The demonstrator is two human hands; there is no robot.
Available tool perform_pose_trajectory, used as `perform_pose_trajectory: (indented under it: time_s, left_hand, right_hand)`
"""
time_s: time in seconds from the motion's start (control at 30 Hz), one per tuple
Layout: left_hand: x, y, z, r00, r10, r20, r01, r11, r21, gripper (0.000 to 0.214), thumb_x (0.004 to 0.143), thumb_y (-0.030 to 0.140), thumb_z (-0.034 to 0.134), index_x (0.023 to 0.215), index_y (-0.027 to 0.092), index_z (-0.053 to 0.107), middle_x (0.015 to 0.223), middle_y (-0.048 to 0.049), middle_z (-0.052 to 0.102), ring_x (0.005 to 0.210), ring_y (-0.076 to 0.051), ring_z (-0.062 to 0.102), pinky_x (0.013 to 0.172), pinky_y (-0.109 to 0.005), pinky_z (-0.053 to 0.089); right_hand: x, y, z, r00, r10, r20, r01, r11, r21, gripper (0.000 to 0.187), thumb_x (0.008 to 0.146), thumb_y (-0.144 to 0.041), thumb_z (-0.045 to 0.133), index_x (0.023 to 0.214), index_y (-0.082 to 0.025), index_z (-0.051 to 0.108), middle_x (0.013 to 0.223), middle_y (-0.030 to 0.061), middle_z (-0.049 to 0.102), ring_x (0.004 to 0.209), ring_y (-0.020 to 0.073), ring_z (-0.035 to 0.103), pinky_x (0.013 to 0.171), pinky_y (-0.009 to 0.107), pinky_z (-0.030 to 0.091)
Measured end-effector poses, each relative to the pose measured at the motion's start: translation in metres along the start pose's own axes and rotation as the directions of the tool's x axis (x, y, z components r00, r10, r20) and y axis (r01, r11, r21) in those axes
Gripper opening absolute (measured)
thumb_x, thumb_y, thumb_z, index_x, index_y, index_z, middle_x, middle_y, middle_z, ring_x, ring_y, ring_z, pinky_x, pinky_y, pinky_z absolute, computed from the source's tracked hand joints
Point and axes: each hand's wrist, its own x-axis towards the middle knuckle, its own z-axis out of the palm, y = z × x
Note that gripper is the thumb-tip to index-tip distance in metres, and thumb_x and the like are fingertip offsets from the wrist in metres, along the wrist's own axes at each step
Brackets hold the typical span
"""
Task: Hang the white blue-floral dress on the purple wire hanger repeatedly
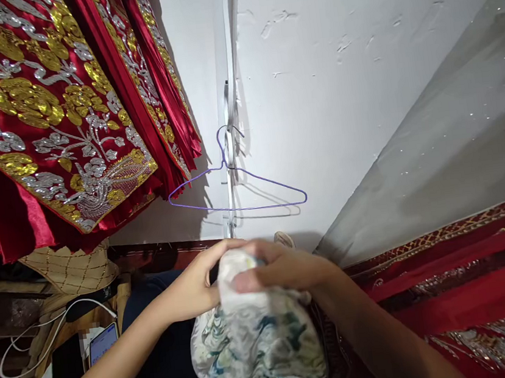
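I hold a white garment (256, 335) with a blue, green and yellow swirled print in front of my lap. It is bunched, with a plain white band at its top, and its exact kind is hard to tell. My left hand (201, 275) grips the top from the left side. Across the top from the right, my right hand (280, 265) is closed on the cloth, slightly blurred, with its thumb over the white part. Beyond both hands, a purple wire hanger (239, 208) hangs bare by its hook at a white upright rail (224, 63).
Red satin costumes (41, 117) with gold and silver sequins hang at upper left. Grey sequined fabric (455, 115) and red trimmed cloth (460, 304) fill the right side. At lower left lie a lit phone (103, 342) and a white cable (24, 371).
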Motion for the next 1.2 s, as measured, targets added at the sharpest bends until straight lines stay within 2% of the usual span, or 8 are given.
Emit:
perform_pose_trajectory:
  time_s: [0.1,0.27,0.47,0.67,0.83,0.93,1.07,1.2]
  left_hand:
    - [0.002,-0.009,0.002,0.992,-0.051,0.119,0.083,0.958,-0.276,0.035,0.085,0.022,0.066,0.120,0.019,0.061,0.104,-0.0062,0.065,0.095,-0.020,0.060,0.086,-0.029,0.046]
    - [-0.006,-0.014,0.010,0.960,-0.117,0.256,0.227,0.860,-0.458,0.057,0.091,0.023,0.059,0.144,0.029,0.042,0.094,-0.0022,0.057,0.076,-0.014,0.055,0.070,-0.026,0.045]
    - [0.008,0.005,0.028,0.994,-0.021,0.108,0.042,0.979,-0.201,0.037,0.081,0.017,0.066,0.118,0.020,0.060,0.101,-0.0044,0.061,0.089,-0.018,0.055,0.079,-0.027,0.046]
    - [0.004,-0.007,0.021,0.920,-0.167,0.354,0.163,0.986,0.043,0.015,0.086,0.023,0.058,0.073,0.016,0.053,0.066,0.0036,0.048,0.061,-0.010,0.041,0.055,-0.021,0.033]
    - [-0.004,-0.027,-0.009,0.946,-0.304,0.115,0.236,0.886,0.399,0.033,0.093,0.045,0.052,0.078,0.017,0.062,0.071,-0.0010,0.062,0.064,-0.016,0.054,0.060,-0.025,0.038]
    - [-0.009,-0.040,-0.042,0.912,-0.360,-0.195,0.393,0.635,0.665,0.047,0.094,0.057,0.043,0.089,0.019,0.070,0.085,-0.0101,0.072,0.078,-0.027,0.066,0.068,-0.032,0.043]
    - [-0.018,-0.066,-0.092,0.751,-0.503,-0.429,0.611,0.281,0.740,0.053,0.087,0.063,0.046,0.105,0.022,0.075,0.100,-0.0172,0.075,0.095,-0.039,0.069,0.074,-0.040,0.048]
    - [-0.029,-0.082,-0.128,0.671,-0.513,-0.535,0.699,0.195,0.688,0.055,0.091,0.057,0.039,0.116,0.021,0.072,0.110,-0.0193,0.073,0.107,-0.040,0.066,0.084,-0.044,0.049]
  right_hand:
    - [0.002,0.001,-0.004,0.985,-0.002,0.174,0.018,0.996,-0.089,0.024,0.074,-0.037,0.078,0.080,-0.016,0.069,0.076,-0.0010,0.063,0.070,0.0132,0.058,0.067,0.023,0.048]
    - [-0.026,-0.008,-0.034,0.985,-0.032,-0.168,0.038,0.999,0.035,0.022,0.070,-0.034,0.078,0.084,-0.019,0.070,0.075,-0.0006,0.065,0.064,0.0143,0.059,0.059,0.024,0.047]
    - [-0.011,0.002,-0.024,0.969,-0.072,0.237,0.135,0.956,-0.262,0.021,0.082,-0.036,0.070,0.079,-0.015,0.069,0.070,-0.0017,0.060,0.064,0.0115,0.054,0.061,0.023,0.042]
    - [-0.029,-0.001,-0.047,0.985,-0.170,0.039,0.172,0.907,-0.385,0.017,0.086,-0.027,0.062,0.083,-0.016,0.074,0.081,0.0028,0.070,0.075,0.0167,0.063,0.066,0.024,0.047]
    - [-0.017,-0.002,-0.068,0.796,-0.386,-0.466,0.160,0.877,-0.453,0.042,0.081,-0.024,0.061,0.123,-0.022,0.068,0.094,0.0062,0.074,0.076,0.0218,0.068,0.067,0.031,0.051]
    - [0.024,0.016,-0.077,0.686,-0.442,-0.578,0.210,0.881,-0.424,0.048,0.085,-0.030,0.052,0.132,-0.024,0.061,0.110,0.0067,0.071,0.090,0.0226,0.066,0.081,0.034,0.050]
    - [0.075,0.058,-0.096,0.758,-0.409,-0.508,0.106,0.846,-0.522,0.035,0.082,-0.031,0.051,0.111,-0.019,0.067,0.105,0.0069,0.069,0.098,0.0239,0.060,0.086,0.033,0.044]
    - [0.074,0.086,-0.112,0.753,-0.412,-0.513,0.040,0.807,-0.589,0.013,0.077,-0.027,0.048,0.069,-0.020,0.054,0.067,0.0004,0.055,0.072,0.0190,0.049,0.067,0.029,0.036]
